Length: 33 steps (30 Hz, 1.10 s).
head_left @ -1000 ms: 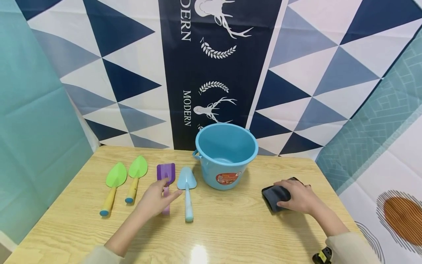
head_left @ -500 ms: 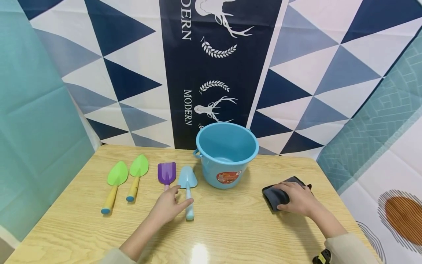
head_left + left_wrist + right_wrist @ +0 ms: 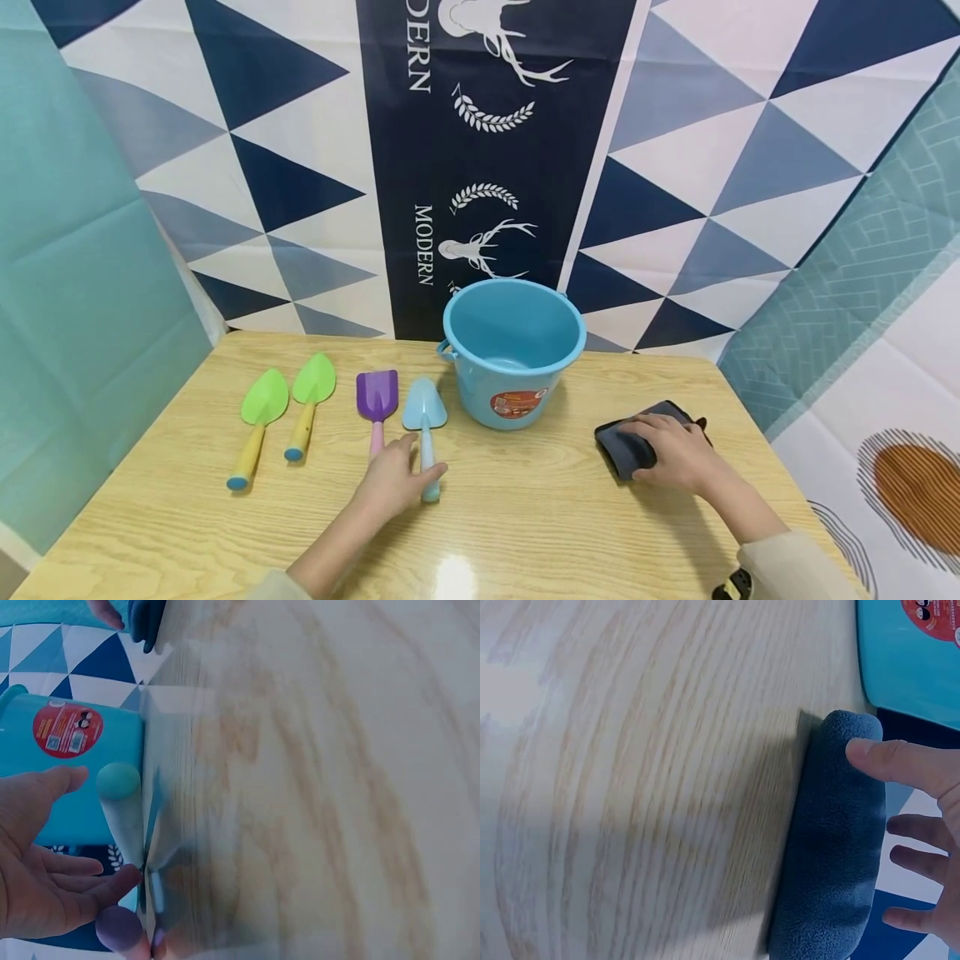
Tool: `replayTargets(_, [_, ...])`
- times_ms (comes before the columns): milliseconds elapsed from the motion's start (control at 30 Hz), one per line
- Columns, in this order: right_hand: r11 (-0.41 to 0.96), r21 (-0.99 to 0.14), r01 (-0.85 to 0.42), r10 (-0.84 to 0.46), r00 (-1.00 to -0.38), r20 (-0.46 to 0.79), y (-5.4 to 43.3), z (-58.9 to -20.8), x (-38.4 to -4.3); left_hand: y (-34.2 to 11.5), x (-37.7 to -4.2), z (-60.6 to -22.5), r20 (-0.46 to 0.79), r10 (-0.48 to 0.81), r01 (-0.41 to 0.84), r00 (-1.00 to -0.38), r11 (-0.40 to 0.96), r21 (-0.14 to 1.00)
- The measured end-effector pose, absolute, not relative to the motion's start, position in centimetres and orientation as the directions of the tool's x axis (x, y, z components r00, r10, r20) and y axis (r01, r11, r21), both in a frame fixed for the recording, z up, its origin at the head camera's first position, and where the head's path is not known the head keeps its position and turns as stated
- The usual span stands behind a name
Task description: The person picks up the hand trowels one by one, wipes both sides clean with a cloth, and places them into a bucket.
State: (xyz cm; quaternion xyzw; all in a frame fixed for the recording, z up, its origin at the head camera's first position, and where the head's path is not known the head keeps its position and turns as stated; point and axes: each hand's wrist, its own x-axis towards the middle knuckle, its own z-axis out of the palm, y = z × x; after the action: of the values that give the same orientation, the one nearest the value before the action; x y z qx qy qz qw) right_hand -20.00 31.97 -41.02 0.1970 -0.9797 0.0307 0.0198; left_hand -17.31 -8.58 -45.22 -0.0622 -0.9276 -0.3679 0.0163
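- Light blue trowel: flat on the desk, just left of the bucket, blade toward the backdrop, handle toward the person.
- Left hand: wide, thumb and fingers spread apart at that trowel's handle, front-left of the bucket. Left wrist view puts the handle end in line with the gap; a fingertip overlaps it there, can't tell whether it touches. Nothing gripped.
- Dark cloth: folded or rolled, on the desk, right of the bucket and a bit forward, well apart from it.
- Right hand: rests over the cloth, thumb extended on its surface, fingers spaced out in the right wrist view. No curled grip on it.
- Purple shovel: left of the bucket, on the far side of the light blue trowel. Square blade, pink handle partly hidden by the left hand.
- Two green trowels, far left of the bucket: inner one and outer one. Yellow handles with blue ends.
- Bucket itself: blue, upright near the desk's back edge, red label facing the person.
- Backdrop behind the bucket: blue and white triangles, dark centre band with deer heads and "MODERN".
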Motion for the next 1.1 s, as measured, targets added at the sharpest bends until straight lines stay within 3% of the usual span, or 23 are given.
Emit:
replayTargets(600, [0.919, -0.040, -0.391, -0.391, -0.920, 0.013, 31.3, -41.7, -19.6, -7.4, -16.6, -45.6, 0.066, 0.089, 0.111, -0.994, 0.783, 0.612])
replayTargets(1100, [0.906, 0.028, -0.421, -0.422, -0.904, 0.067, 31.8, -42.5, -19.9, -6.8, -16.8, -46.1, 0.057, 0.069, 0.090, -0.996, 0.779, 0.620])
